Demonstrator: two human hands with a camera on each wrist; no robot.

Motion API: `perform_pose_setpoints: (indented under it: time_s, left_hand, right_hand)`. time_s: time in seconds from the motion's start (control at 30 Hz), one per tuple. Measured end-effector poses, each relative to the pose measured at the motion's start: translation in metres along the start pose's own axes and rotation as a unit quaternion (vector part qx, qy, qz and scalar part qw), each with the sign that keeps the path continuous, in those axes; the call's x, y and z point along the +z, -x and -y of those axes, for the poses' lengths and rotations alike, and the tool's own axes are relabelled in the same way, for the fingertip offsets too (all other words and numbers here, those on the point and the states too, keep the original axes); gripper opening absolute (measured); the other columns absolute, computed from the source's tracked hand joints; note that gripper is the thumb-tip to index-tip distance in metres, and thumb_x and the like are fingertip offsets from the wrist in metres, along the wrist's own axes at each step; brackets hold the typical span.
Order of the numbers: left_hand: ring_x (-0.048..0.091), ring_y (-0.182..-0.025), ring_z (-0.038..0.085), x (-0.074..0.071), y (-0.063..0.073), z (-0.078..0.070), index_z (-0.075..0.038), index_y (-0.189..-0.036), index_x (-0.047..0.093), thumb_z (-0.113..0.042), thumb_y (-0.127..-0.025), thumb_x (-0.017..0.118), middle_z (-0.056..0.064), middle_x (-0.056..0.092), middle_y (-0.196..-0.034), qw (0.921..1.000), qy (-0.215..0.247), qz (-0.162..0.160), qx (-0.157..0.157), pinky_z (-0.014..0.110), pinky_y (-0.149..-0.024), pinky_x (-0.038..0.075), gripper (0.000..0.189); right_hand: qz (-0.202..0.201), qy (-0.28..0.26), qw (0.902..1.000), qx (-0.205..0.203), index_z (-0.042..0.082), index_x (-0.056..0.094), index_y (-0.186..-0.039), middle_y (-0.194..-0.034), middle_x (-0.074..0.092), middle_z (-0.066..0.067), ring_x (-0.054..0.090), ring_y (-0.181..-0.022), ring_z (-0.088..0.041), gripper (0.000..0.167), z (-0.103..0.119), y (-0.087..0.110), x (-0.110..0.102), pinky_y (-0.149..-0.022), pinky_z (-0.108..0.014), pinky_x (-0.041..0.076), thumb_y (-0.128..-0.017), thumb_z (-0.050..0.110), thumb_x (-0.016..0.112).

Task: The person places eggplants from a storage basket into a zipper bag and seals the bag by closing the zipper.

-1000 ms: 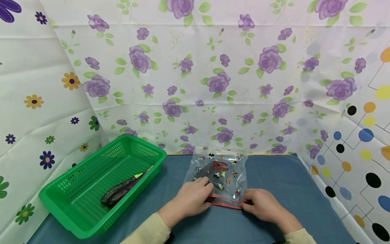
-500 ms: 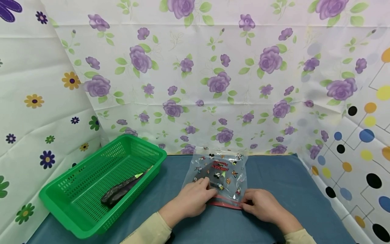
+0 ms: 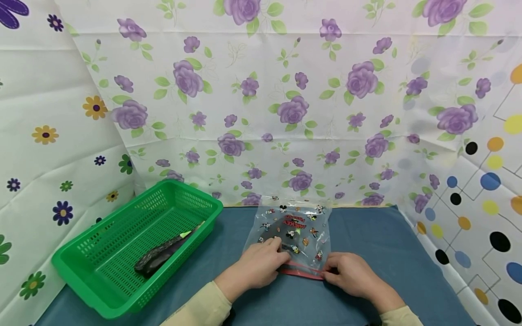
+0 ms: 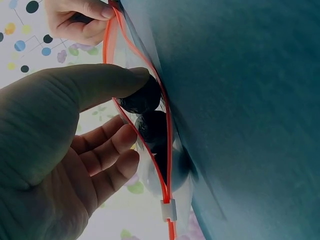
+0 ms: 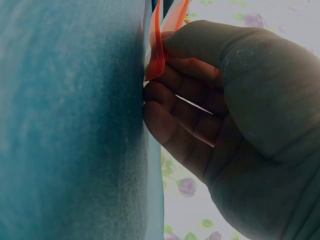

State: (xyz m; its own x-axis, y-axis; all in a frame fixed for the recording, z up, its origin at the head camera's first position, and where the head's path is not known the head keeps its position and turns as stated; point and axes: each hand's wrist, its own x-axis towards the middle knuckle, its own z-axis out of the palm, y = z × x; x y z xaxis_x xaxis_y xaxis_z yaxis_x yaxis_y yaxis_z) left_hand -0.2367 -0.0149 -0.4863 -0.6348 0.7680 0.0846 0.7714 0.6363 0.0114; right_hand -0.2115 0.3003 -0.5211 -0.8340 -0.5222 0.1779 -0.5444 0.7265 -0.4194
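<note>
A clear zip bag (image 3: 316, 237) with cartoon prints and a red zip edge lies flat on the table, its mouth towards me. Dark eggplants (image 4: 151, 126) are inside; two rounded ends show at the gaping mouth in the left wrist view. My left hand (image 3: 261, 265) is at the left of the mouth. Its thumb presses one eggplant end, while the other fingers lie relaxed on the bag's outer side. With thumb and forefinger my right hand (image 3: 350, 271) pinches the right corner of the red edge. A white slider (image 4: 168, 210) sits on the zip near its left end.
On the left stands a green perforated basket (image 3: 77, 296) holding dark eggplants (image 3: 163, 256). Blue cloth (image 3: 367, 235) covers the table. Patterned sheets (image 3: 261, 113) hang behind and at both sides.
My left hand has shifted slightly right, its thumb moving further over the red edge. The dark gap at the mouth is less visible from above. The right hand holds its place.
</note>
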Motion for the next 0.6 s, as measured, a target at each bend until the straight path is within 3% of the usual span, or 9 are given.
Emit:
perform_pose_setpoints:
  time_s: [0.6]
  left_hand:
    - [0.050,-0.082,0.012,-0.0025,-0.0102,0.0002,-0.031,-0.122,0.076,-0.026,-0.100,0.087,-0.003,0.054,-0.104,0.9995,-0.010,0.025,-0.014,0.031,-0.063,0.048,0.025]
  right_hand:
    - [-0.001,-0.002,1.0000,-0.003,0.034,0.083,-0.093,-0.090,0.064,0.025,0.057,-0.072,0.006,0.016,-0.0005,-0.0002,0.0004,-0.065,-0.029,0.052,-0.103,0.021,0.082]
